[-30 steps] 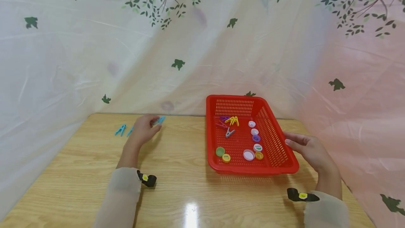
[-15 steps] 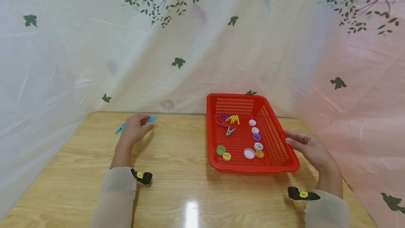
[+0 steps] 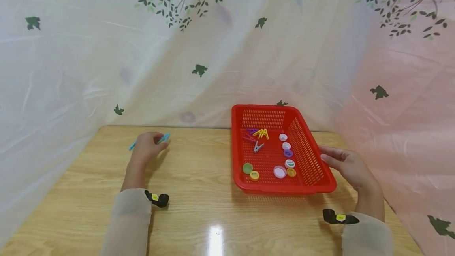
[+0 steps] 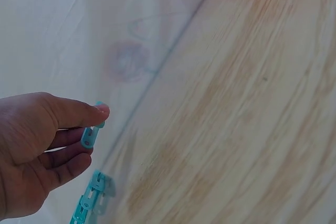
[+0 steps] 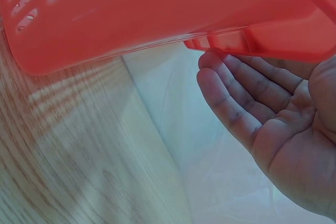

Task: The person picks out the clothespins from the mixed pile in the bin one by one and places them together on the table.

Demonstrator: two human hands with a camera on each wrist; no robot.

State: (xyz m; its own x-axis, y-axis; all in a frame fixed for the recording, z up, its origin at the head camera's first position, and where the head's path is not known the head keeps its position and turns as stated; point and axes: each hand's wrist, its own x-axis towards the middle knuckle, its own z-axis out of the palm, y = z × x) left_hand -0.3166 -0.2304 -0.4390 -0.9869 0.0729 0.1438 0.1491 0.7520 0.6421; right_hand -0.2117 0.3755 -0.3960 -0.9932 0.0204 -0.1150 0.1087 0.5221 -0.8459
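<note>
In the head view my left hand (image 3: 147, 145) is over the far left of the table, pinching a light blue clothespin (image 3: 164, 138) between thumb and fingers. The left wrist view shows this clothespin (image 4: 90, 136) tipped in the fingers, with more blue clothespins (image 4: 90, 195) lying below. One of those clothespins (image 3: 132, 145) pokes out left of the hand; the rest are hidden behind it. On the right, my right hand (image 3: 350, 167) holds the side rim of a red plastic basket (image 3: 243, 187). In the right wrist view the fingers (image 5: 215, 85) reach under that rim.
Inside the basket lie yellow clothespins (image 3: 262, 134), a grey clothespin (image 3: 258, 147), pink and purple ones, and several bottle caps, among them a green cap (image 3: 247, 168) and a white cap (image 3: 279, 172). A leaf-printed curtain (image 3: 160, 70) hangs behind the wooden table (image 3: 192, 208).
My left hand has shifted left with the clothespin, now covering most of the blue clothespins on the table. My right hand stays at the basket rim.
</note>
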